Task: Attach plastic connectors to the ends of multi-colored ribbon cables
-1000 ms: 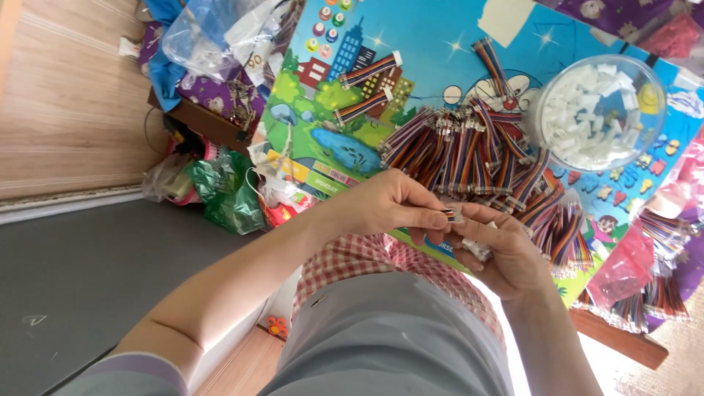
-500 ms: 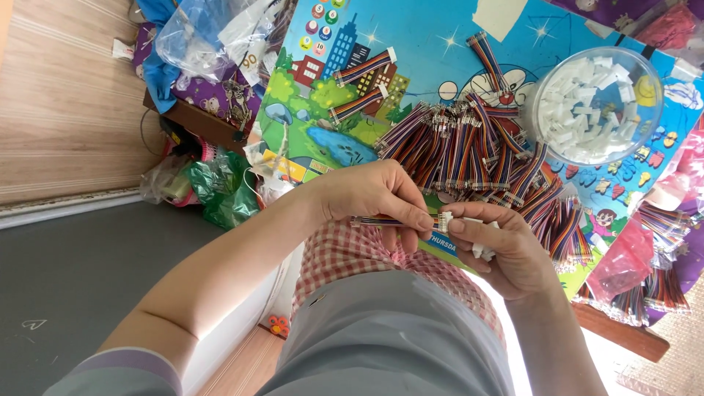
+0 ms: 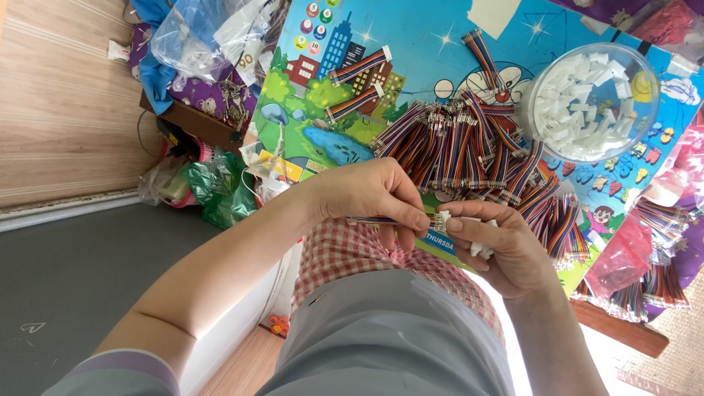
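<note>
My left hand (image 3: 370, 198) pinches a short multicoloured ribbon cable (image 3: 375, 220) between thumb and fingers. Its end meets a small white plastic connector (image 3: 442, 219) held at the fingertips of my right hand (image 3: 502, 249). A few more white connectors (image 3: 481, 249) sit tucked in my right palm. Both hands hover over my lap, just in front of the near edge of a cartoon-printed table (image 3: 418, 44). Behind the hands lies a big heap of similar striped cables (image 3: 469, 147).
A clear round bowl (image 3: 655, 88) of white connectors stands at the table's right. Two cables with connectors (image 3: 358, 67) lie apart at the back left. Pink bags of cables (image 3: 631, 257) lie right. Plastic bags (image 3: 198, 37) and a green bag (image 3: 220, 191) crowd the left.
My left hand has turned the cable level and brought its end to the connector in my right hand. Both hands sank slightly toward my lap.
</note>
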